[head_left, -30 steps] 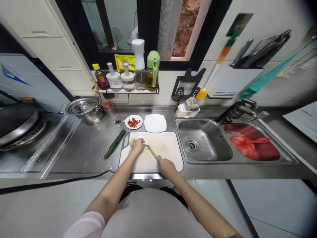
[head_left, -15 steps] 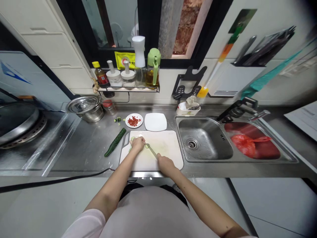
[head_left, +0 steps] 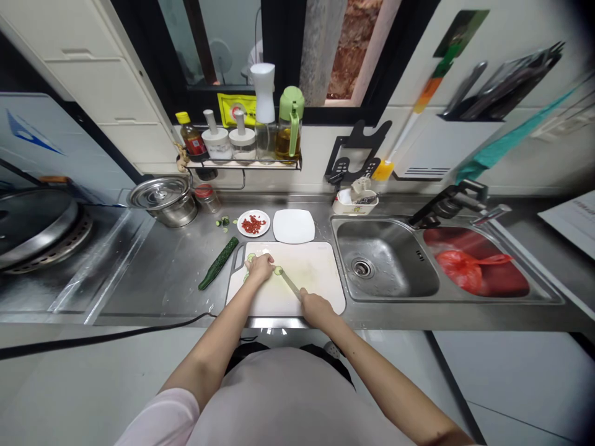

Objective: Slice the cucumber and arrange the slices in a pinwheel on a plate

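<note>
On the white cutting board [head_left: 320, 272], my left hand [head_left: 261, 269] has its fingers curled and gathered over pale green cucumber slices [head_left: 251, 256], some showing at its left side. My right hand [head_left: 318, 308] is wrapped round the handle of a knife [head_left: 290, 284], whose blade points up and left toward my left fingertips. A round cucumber slice [head_left: 277, 271] lies at the blade's tip, close to those fingertips. My left palm hides part of the slices. Left of the board, a whole dark green cucumber [head_left: 218, 263] lies slantwise on the counter.
Behind the board stand a plate of chopped red pieces [head_left: 253, 223] and a square white plate [head_left: 294, 226]. Green scraps [head_left: 224, 221] lie near a lidded steel pot [head_left: 167, 201]. A steel sink [head_left: 388, 260] is at the right. A black cord [head_left: 139, 333] crosses the front left edge.
The knife and my right hand have shifted slightly right, and the slice at the blade's tip shows more of its face. My left hand stays nearly in place. The whole view has tilted a little.
</note>
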Available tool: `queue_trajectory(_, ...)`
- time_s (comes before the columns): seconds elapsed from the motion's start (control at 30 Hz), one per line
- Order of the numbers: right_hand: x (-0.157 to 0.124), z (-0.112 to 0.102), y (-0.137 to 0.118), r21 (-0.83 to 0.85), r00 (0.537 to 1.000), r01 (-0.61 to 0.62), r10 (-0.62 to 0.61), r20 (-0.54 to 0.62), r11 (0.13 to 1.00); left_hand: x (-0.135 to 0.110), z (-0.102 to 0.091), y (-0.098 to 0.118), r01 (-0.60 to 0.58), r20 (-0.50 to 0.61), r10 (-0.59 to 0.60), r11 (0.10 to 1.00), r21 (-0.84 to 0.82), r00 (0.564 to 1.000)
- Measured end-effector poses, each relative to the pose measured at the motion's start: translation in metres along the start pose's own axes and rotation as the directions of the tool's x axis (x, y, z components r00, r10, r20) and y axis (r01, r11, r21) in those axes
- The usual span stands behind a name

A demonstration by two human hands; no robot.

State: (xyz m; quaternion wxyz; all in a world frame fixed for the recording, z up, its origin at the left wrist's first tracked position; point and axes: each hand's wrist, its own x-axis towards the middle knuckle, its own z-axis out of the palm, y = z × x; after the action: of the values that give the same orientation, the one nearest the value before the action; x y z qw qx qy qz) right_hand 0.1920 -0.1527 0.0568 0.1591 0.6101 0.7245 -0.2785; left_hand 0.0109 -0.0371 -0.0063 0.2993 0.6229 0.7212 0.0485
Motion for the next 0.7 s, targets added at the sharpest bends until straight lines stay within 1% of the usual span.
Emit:
queue_trajectory(0.13,0.002,0.000,-0.001,0.004,1.000,-0.009,0.009,0.004,1.000,0.000,0.001,0.000,-0.008,0.000,0.008,1.000,-0.005,1.000)
queue_trajectory(0.37,0.009,-0.006,-0.006,0.011,1.000,0.000,0.000,-0.010,1.000,-0.001,0.000,0.003,0.005,0.002,-0.005,1.000,0.017,1.000)
queue_trajectory(0.6,0.009,-0.011,-0.003,0.018,1.000,0.011,-0.011,0.000,1.000,-0.003,-0.004,0.004,0.014,0.011,-0.014,0.999,0.032,1.000)
queue_trajectory(0.7,0.007,-0.009,-0.002,0.022,1.000,0.002,-0.002,0.004,1.000,-0.007,-0.002,0.004,-0.008,0.015,0.008,0.999,0.040,1.000)
